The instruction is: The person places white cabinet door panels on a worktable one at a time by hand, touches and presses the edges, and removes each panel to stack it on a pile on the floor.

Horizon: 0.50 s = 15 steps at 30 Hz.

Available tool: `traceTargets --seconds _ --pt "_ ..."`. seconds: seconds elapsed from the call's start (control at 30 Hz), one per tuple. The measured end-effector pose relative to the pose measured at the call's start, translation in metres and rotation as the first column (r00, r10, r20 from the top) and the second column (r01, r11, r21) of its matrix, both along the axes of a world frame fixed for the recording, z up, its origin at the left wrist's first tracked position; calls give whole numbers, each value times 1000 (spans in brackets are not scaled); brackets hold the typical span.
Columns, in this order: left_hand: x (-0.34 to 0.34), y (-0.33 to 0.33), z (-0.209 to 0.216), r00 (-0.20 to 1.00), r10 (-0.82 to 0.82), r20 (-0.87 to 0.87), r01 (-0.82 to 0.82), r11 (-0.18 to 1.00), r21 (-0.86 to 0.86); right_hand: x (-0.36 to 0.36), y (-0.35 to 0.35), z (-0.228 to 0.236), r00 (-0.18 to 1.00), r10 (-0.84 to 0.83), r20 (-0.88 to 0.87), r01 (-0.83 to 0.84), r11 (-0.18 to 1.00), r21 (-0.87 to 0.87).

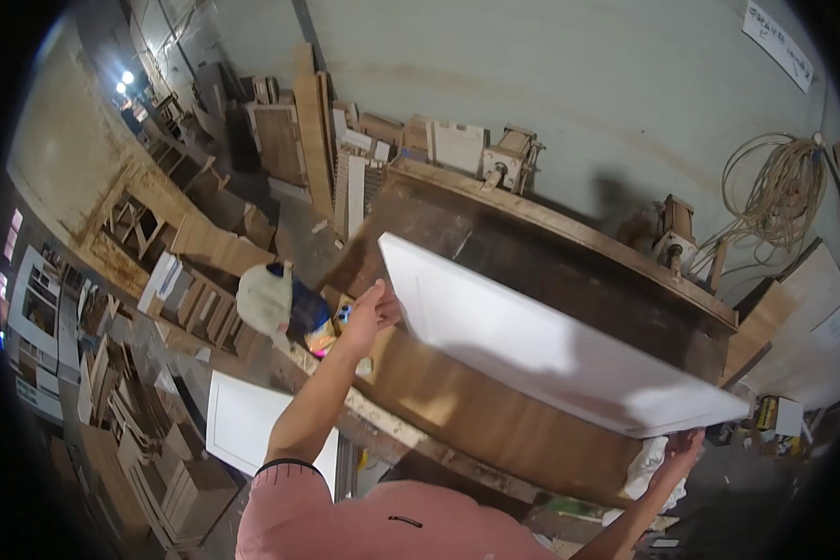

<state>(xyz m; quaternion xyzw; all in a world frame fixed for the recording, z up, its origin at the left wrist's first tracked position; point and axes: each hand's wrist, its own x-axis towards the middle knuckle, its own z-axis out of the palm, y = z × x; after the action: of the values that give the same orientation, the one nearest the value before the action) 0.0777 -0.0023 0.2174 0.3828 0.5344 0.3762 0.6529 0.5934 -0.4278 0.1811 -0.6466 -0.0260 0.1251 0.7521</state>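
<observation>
A long white panel [541,341] stands tilted over a workbench. At its left end my left hand [375,315] is closed on the edge, fingers partly behind it. My right hand [679,460] grips the lower right corner, some of its fingers hidden. Right beside that hand is a crumpled white cloth [642,469]; whether the hand touches it I cannot tell. Beneath the panel lies a brown wood-grain board [495,411] on the dark bench top [495,238].
Along the bench's far side runs a wooden rail [569,219] with two cylinder-like clamps [509,161]. A pale cap [265,299] and small colourful items sit at the bench's left end. Another white panel [243,420] stands at left. Coiled hose [779,182] hangs on the wall.
</observation>
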Motion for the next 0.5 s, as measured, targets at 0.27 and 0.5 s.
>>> traceTargets --seconds 0.27,0.5 --pt "-133 -114 3 944 -296 144 322 923 -212 -79 -154 20 822 413 -392 -358 910 209" --pt "-179 -201 -53 917 -399 21 387 875 -290 -116 -207 -77 731 402 -551 -557 818 -142"
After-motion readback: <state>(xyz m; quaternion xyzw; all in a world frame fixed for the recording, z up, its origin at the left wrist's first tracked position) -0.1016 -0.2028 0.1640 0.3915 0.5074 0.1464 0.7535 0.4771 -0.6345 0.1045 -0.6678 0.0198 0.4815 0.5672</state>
